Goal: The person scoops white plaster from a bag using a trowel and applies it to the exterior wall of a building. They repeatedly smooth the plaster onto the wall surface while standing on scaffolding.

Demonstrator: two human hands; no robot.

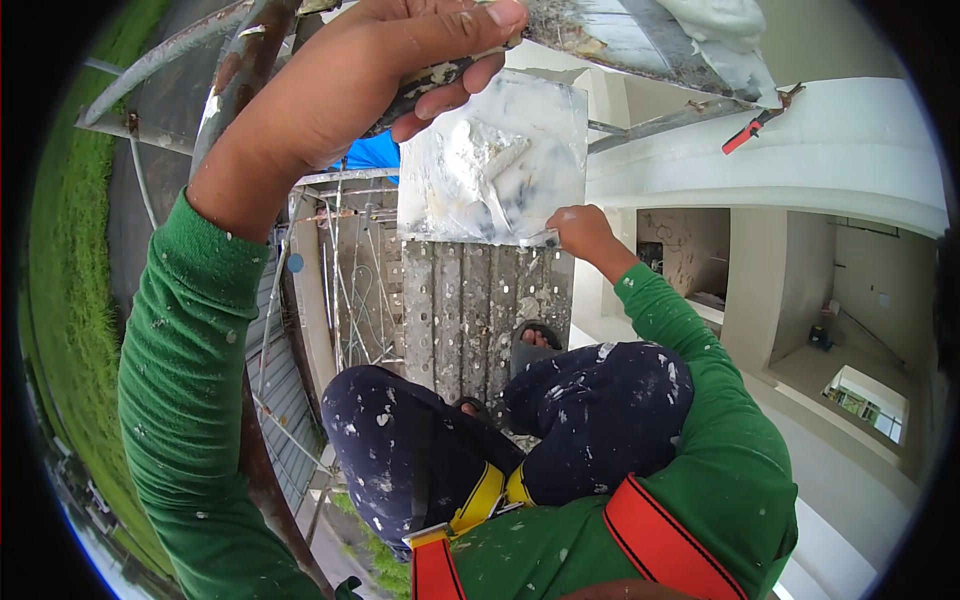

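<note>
The left hand [365, 75] is raised close to the camera, fingers and thumb closed around the paint-flecked handle of a trowel [610, 38] whose long, grimy blade runs from the hand toward the upper right, roughly level; its far end is lost behind a white cloth-like lump at the top edge. Below and to the right of it, the right hand [578, 230] grips the lower right corner of a square plaster hawk [495, 160], a flat whitened board held between the two hands with its face toward the camera. On the board sits a mound of white plaster [480, 160], heaped near the middle and smeared outward. The hawk's upper left corner is covered by the left fingers, and the right fingers are mostly hidden behind the board. Under the hands a ribbed scaffold plank [465, 310], spattered white, stretches away beneath the person's dark, paint-speckled knees. A rusty scaffold pole [235, 75] rises just left of the left wrist. Well to the right of the trowel lies a red-handled clamp [752, 128] on a white ledge.
</note>
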